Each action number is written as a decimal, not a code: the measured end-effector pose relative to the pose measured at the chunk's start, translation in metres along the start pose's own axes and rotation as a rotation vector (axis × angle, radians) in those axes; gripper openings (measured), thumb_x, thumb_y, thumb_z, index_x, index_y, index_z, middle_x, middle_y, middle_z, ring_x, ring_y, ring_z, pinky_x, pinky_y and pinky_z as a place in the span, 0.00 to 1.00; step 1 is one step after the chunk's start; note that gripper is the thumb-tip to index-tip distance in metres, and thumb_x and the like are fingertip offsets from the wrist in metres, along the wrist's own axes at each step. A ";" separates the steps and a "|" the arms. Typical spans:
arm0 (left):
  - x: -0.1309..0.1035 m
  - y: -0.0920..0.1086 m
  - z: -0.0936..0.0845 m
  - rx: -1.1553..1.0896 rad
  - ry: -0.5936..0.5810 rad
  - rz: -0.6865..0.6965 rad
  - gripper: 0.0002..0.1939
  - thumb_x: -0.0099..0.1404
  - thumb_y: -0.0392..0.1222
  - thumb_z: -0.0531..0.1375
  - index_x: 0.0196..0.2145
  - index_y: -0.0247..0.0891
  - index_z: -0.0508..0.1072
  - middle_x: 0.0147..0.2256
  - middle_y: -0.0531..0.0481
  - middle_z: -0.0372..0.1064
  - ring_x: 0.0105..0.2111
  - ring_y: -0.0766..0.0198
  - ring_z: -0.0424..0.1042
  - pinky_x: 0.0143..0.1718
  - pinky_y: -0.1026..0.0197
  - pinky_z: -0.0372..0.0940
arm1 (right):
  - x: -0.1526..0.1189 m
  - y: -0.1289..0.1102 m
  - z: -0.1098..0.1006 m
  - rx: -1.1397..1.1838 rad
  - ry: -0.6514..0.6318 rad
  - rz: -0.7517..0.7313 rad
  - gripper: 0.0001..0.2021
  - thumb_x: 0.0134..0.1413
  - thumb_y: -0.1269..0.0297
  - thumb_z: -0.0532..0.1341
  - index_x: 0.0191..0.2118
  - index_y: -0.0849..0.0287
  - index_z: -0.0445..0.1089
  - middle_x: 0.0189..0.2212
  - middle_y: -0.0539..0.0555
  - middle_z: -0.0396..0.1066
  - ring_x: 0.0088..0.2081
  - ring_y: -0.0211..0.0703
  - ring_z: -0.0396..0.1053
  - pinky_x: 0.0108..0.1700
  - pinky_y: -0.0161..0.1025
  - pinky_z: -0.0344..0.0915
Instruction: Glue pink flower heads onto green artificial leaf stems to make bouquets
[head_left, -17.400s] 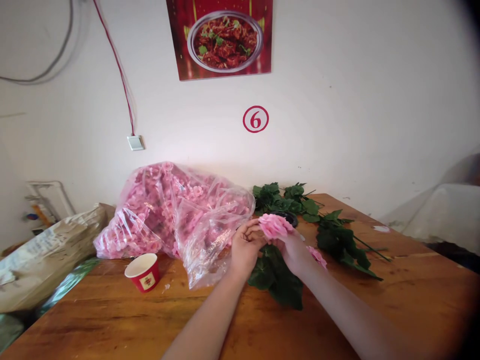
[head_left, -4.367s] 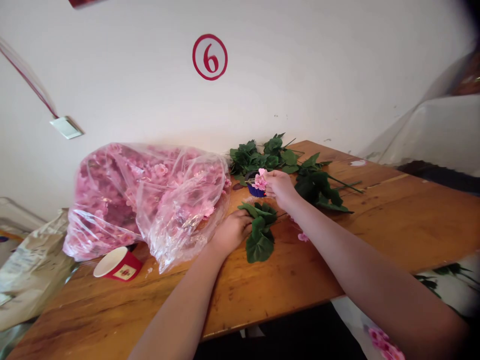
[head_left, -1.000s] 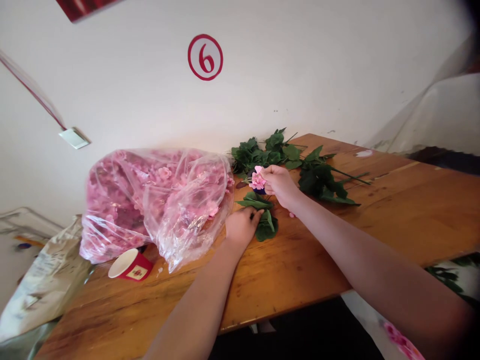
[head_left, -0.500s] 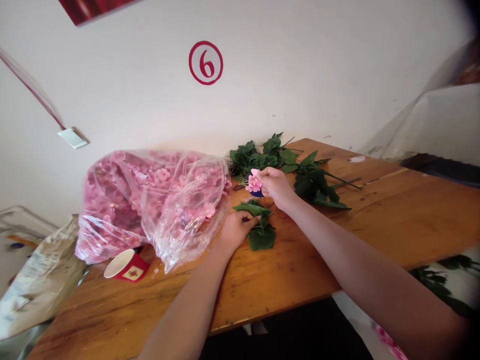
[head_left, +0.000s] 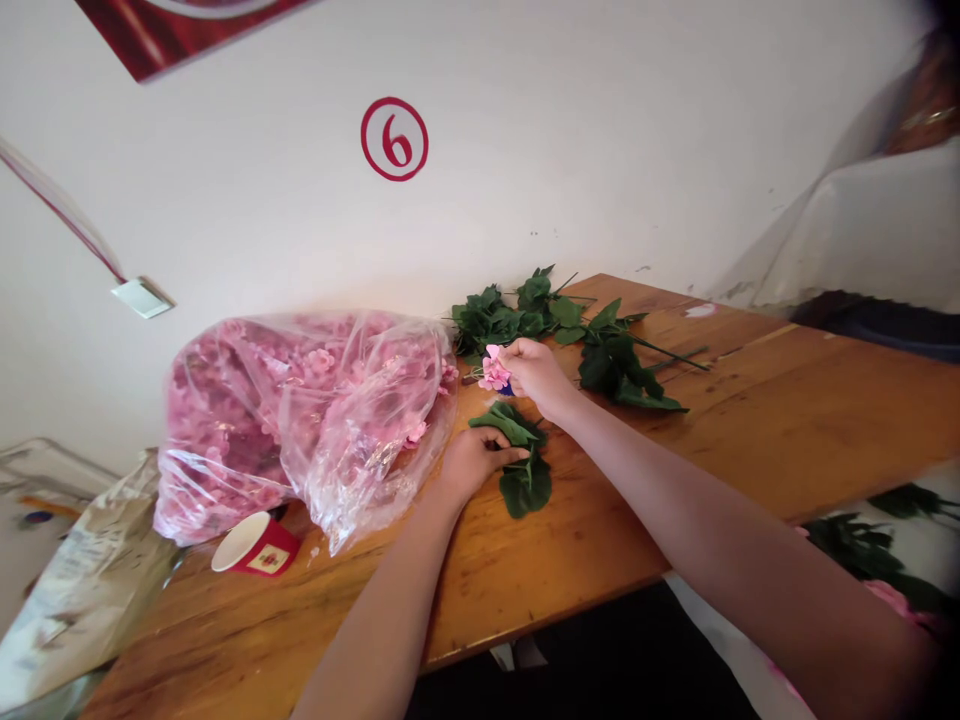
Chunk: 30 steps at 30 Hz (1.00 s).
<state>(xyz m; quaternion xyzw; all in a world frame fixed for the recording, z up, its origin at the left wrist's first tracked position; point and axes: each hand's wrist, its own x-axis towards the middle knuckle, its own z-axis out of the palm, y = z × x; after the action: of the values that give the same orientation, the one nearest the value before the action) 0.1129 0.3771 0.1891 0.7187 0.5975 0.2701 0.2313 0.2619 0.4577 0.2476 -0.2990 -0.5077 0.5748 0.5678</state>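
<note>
Pink flowers are pinched in the fingers of my right hand, raised a little over the wooden table. Below and to the left, my left hand has its fingers closed on a bunch of green leaves near the table's middle. A small dark blue item shows just under the pink flowers; what it is cannot be made out. Left of both hands lies a clear plastic bag full of pink blossoms.
Leafy green stems lie by the wall, with another leafy bunch beyond my right wrist. A red paper cup lies tipped at the bag's front. More greenery shows past the table's right front edge.
The camera view has shifted slightly. My left fingers have moved a little over the leaves, which are more spread. My right hand still holds the pink flowers.
</note>
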 end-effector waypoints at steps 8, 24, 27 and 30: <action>-0.009 0.016 -0.003 0.233 0.042 0.056 0.11 0.57 0.48 0.64 0.25 0.38 0.76 0.28 0.50 0.73 0.29 0.64 0.69 0.31 0.63 0.61 | 0.001 0.002 -0.001 0.001 -0.028 -0.031 0.16 0.45 0.55 0.66 0.23 0.56 0.59 0.12 0.42 0.54 0.12 0.29 0.49 0.14 0.29 0.44; -0.028 0.037 -0.004 0.351 0.027 0.313 0.07 0.65 0.39 0.55 0.32 0.36 0.71 0.36 0.43 0.67 0.37 0.59 0.67 0.40 0.57 0.64 | -0.003 -0.004 0.001 0.072 -0.035 0.010 0.17 0.44 0.56 0.66 0.22 0.57 0.56 0.11 0.41 0.53 0.12 0.26 0.46 0.14 0.28 0.40; -0.029 0.039 -0.010 0.209 0.127 0.394 0.10 0.69 0.40 0.51 0.32 0.36 0.68 0.37 0.44 0.64 0.37 0.62 0.65 0.40 0.59 0.63 | -0.001 -0.001 0.000 0.068 -0.030 0.005 0.18 0.43 0.55 0.67 0.22 0.56 0.56 0.11 0.40 0.51 0.12 0.26 0.44 0.14 0.28 0.39; -0.028 0.040 -0.017 0.149 0.241 0.447 0.11 0.70 0.41 0.49 0.32 0.36 0.67 0.35 0.45 0.63 0.36 0.61 0.64 0.39 0.59 0.62 | 0.003 0.007 -0.003 -0.013 -0.032 0.000 0.18 0.43 0.52 0.66 0.22 0.56 0.58 0.10 0.41 0.52 0.12 0.28 0.46 0.14 0.29 0.41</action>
<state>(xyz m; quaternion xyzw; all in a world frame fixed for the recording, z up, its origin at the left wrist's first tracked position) 0.1269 0.3421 0.2252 0.8105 0.4655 0.3533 0.0395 0.2612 0.4625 0.2411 -0.2937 -0.5204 0.5762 0.5576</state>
